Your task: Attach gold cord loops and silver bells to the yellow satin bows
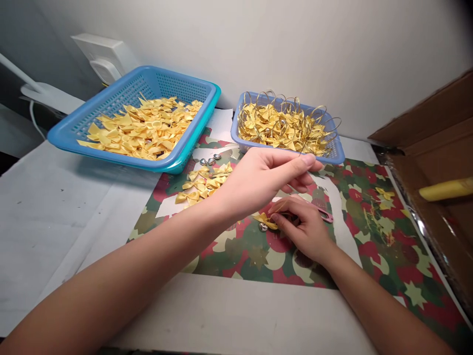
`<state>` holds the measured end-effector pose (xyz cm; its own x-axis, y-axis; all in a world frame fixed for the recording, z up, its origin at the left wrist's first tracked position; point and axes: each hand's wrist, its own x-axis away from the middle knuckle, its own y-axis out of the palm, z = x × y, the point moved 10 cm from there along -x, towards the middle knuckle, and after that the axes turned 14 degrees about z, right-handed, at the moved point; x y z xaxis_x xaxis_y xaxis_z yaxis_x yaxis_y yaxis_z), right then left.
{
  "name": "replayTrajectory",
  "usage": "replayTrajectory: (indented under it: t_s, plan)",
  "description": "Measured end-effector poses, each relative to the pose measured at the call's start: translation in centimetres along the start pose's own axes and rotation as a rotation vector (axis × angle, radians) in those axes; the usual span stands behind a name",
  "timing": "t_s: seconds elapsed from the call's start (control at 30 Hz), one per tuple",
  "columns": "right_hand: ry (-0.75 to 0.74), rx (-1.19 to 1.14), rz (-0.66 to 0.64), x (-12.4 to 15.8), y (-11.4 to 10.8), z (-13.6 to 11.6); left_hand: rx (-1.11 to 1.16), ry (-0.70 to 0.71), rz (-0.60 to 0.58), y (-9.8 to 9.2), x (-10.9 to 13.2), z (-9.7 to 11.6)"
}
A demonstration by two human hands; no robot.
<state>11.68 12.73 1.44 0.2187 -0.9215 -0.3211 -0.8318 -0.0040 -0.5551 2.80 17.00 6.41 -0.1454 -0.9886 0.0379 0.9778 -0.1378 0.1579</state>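
Observation:
My right hand (305,227) rests low over the patterned sheet, its thumb and fingers closed on a yellow ribbon bow (266,219). A small silver bell (263,227) sits at the bow's near edge. Partly under that hand lies a pink-handled tool (325,215), its kind hidden. My left hand (271,170) is raised in front of the smaller basket, thumb and index finger pinched together. A thin dark line shows at those fingertips, but what they hold I cannot make out. Left of the hands lie several yellow bows (199,185) and loose silver bells (211,161).
A large blue basket (111,157) of yellow bows stands at the back left. Behind my left hand, a smaller blue basket (338,154) holds bows with gold wire loops. Yellow scraps (384,224) lie right on the patterned sheet (236,268), beside a cardboard box (436,148).

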Motion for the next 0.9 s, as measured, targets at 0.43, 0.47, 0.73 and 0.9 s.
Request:
replayTrajectory:
  t_s: [0.43,0.47,0.73,0.9]
  plan:
    - [-0.127,0.015,0.019,0.7,0.1,-0.8,0.021,-0.025,-0.012,-0.2,-0.5,-0.7]
    - [-0.122,0.019,0.019,0.7,0.1,-0.8,0.022,-0.027,-0.014,-0.2,-0.5,-0.8]
    - [-0.095,0.067,-0.016,0.8,-0.1,-0.9,0.019,-0.030,-0.015,-0.2,-0.5,-0.8]
    - [-0.086,0.101,-0.050,1.0,0.0,-0.8,0.002,-0.014,-0.008,-0.4,-0.5,-0.7]
